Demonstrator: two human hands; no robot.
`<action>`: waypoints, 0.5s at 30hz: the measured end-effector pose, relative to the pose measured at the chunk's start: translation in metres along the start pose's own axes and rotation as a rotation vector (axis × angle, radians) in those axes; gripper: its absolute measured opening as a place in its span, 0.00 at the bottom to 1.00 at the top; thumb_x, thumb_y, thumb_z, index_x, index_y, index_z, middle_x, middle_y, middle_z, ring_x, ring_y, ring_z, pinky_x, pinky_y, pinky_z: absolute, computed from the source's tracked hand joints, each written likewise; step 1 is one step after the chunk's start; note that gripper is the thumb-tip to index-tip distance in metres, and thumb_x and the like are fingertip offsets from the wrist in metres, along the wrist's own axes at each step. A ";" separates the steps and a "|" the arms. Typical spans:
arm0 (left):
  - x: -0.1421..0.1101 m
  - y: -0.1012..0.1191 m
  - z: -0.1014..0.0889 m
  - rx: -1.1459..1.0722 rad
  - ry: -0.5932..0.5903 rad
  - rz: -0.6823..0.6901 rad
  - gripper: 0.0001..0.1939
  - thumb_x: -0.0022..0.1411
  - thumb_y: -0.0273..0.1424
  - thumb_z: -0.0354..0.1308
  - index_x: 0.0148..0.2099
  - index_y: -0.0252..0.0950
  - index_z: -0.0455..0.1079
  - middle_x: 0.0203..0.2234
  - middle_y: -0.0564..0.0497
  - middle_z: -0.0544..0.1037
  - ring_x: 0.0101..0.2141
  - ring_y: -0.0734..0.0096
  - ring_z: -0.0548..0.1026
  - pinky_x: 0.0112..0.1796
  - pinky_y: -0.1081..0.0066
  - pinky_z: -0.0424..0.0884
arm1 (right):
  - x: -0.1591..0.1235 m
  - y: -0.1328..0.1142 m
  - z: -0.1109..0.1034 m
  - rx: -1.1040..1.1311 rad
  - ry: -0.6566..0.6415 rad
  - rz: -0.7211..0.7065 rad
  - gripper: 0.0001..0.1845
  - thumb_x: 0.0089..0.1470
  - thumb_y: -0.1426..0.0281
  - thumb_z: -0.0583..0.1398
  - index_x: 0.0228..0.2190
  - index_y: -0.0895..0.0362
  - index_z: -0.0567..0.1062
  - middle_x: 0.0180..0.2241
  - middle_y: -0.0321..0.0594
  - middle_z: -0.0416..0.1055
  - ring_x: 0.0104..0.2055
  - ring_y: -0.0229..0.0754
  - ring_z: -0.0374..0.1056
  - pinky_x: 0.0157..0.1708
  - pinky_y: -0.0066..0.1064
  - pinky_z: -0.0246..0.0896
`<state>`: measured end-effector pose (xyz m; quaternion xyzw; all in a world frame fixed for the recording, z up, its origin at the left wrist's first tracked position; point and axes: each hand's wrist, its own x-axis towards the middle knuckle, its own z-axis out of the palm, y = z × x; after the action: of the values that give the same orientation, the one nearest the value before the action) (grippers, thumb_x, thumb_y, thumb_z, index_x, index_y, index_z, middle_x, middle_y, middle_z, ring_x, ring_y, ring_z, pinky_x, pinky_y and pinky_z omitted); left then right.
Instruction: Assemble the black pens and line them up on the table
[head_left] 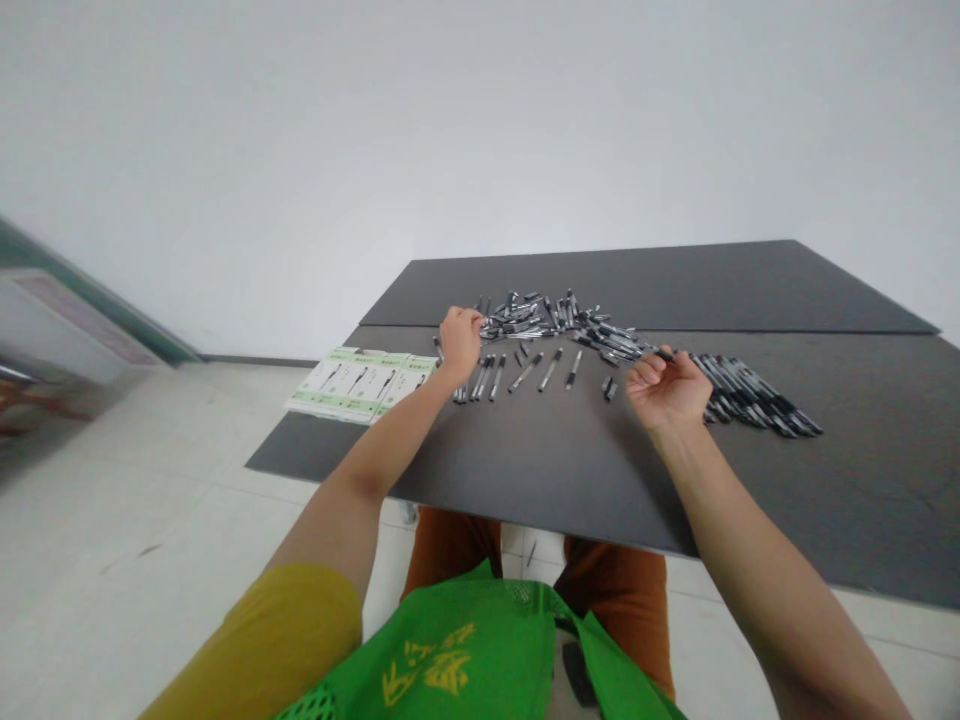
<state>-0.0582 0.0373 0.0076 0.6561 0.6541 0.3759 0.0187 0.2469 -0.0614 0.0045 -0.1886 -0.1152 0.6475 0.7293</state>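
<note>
My right hand (670, 392) is raised above the table, its fingers curled and pinched on a pen (664, 354), of which only a dark part shows. My left hand (460, 343) reaches to the left end of a loose pile of pens and black caps (525, 318). Its fingertips are pressed together, and what they hold, if anything, is hidden. Between the hands, several clear pens with dark ends (550, 370) lie spaced apart in a rough row. Just left of my right hand are small black caps (609, 388). Beyond it, many pens lie side by side in a slanted stack (757, 395).
Green-and-white printed cards or boxes (360, 382) with pen pictures lie at the table's left edge. The dark table (525, 470) has a raised or separate panel (675, 285) along the back, against a white wall (480, 130). A green-trimmed board stands at far left.
</note>
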 end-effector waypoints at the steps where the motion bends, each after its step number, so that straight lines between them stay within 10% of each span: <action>1: -0.002 0.008 0.000 -0.165 0.019 -0.043 0.08 0.65 0.30 0.58 0.41 0.34 0.78 0.40 0.42 0.78 0.44 0.61 0.75 0.49 0.62 0.66 | 0.000 0.001 0.000 0.006 -0.016 -0.001 0.13 0.59 0.66 0.53 0.25 0.56 0.70 0.16 0.31 0.58 0.16 0.31 0.54 0.15 0.22 0.55; 8: -0.042 0.085 0.020 -1.270 -0.412 -0.537 0.02 0.61 0.23 0.62 0.37 0.29 0.74 0.27 0.50 0.79 0.28 0.78 0.77 0.36 0.75 0.71 | 0.003 0.021 -0.005 -0.082 0.053 0.009 0.14 0.60 0.66 0.58 0.23 0.56 0.68 0.17 0.32 0.63 0.17 0.29 0.58 0.16 0.18 0.59; 15: -0.100 0.108 0.062 -1.624 -0.856 -0.732 0.07 0.64 0.23 0.60 0.32 0.28 0.73 0.25 0.51 0.77 0.24 0.83 0.73 0.30 0.79 0.68 | 0.001 0.046 -0.013 -0.213 0.059 0.066 0.15 0.59 0.63 0.61 0.24 0.55 0.67 0.17 0.30 0.66 0.17 0.29 0.62 0.18 0.17 0.65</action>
<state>0.0789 -0.0367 -0.0278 0.2819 0.2982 0.4124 0.8133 0.2111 -0.0577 -0.0267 -0.2877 -0.1558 0.6495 0.6864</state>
